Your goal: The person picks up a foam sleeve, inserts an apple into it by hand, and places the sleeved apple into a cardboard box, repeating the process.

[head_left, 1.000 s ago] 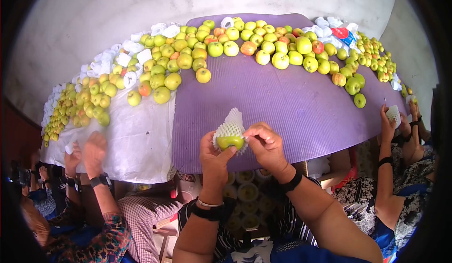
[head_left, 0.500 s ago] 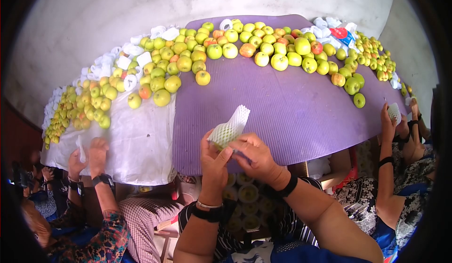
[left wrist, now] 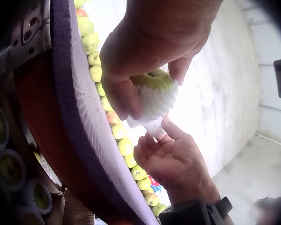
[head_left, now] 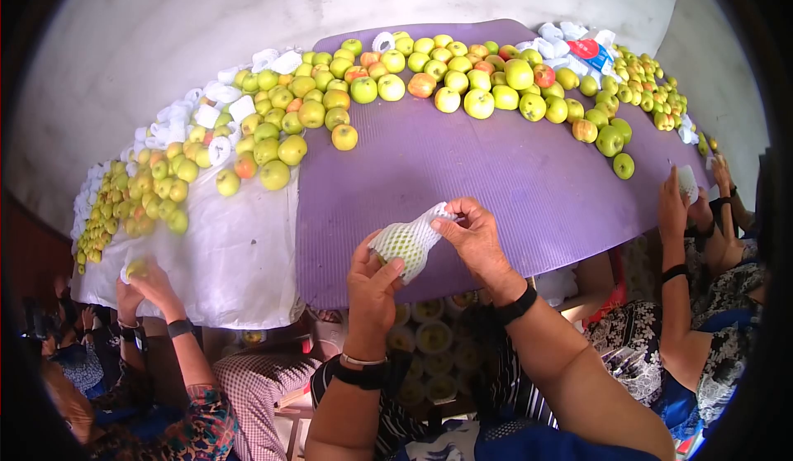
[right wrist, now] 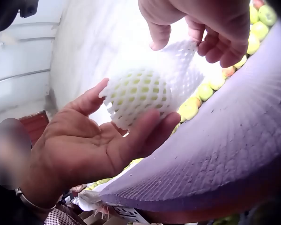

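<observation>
A green apple (left wrist: 155,80) sits inside a white foam net sleeve (head_left: 411,246), its green showing through the mesh. My left hand (head_left: 370,292) grips the wrapped apple from the left and below, thumb against its near side. In the left wrist view the apple's stem end is bare at the sleeve's edge. My right hand (head_left: 481,246) pinches the sleeve's loose, narrow end, up and to the right of the apple. In the right wrist view the mesh (right wrist: 180,63) is drawn out between the two hands. Both hands are above the near part of the purple mat (head_left: 462,163).
Many loose apples (head_left: 479,104) lie in an arc across the table's far side. White foam sleeves (head_left: 173,122) are heaped behind them at left. A person's hands (head_left: 149,292) work at left, another's (head_left: 681,201) at right. Wrapped apples (head_left: 434,337) stand below the table edge.
The sleeve has come over the apple's exposed green side. Its loose end has swung from upward to the right, and my right hand has moved from the apple's edge to that end.
</observation>
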### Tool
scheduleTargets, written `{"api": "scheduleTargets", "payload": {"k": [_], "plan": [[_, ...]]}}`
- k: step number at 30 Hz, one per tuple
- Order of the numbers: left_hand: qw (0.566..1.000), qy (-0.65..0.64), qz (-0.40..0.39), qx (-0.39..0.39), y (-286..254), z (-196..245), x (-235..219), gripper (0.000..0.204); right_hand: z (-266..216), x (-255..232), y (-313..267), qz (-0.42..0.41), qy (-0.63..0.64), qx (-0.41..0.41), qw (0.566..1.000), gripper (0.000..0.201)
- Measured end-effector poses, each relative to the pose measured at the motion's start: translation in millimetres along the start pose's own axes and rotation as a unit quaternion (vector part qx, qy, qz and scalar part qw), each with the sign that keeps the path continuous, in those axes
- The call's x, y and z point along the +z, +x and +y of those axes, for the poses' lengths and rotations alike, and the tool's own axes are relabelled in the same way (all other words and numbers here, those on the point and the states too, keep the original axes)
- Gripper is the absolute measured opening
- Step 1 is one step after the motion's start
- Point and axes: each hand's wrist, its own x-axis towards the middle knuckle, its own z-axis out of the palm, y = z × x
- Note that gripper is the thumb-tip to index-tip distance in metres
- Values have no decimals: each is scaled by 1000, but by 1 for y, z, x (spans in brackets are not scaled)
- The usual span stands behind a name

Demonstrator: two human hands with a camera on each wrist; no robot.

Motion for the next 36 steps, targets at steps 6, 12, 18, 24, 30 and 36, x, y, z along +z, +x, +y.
{"api": "scheduleTargets", "payload": {"k": [6,12,18,24,30,36], "plan": [[1000,9,14,-13,-1,3,-1,49,-13,1,-5,-22,91,-36,995,13],[999,26,17,-12,1,3,-3,44,-24,2,-9,-61,118,-72,989,11],[1000,10,-8,-18,1,5,-4,43,-28,-4,-7,-108,-43,64,991,12],[999,26,-31,-23,0,-1,-3,45,-27,-1,-9,-85,37,-132,987,10],[999,15,-38,-19,-3,1,3,47,-25,5,-12,-106,89,-11,990,16],[999,2,-33,-31,-3,-3,3,48,-28,7,-15,-112,79,5,991,17]]}}
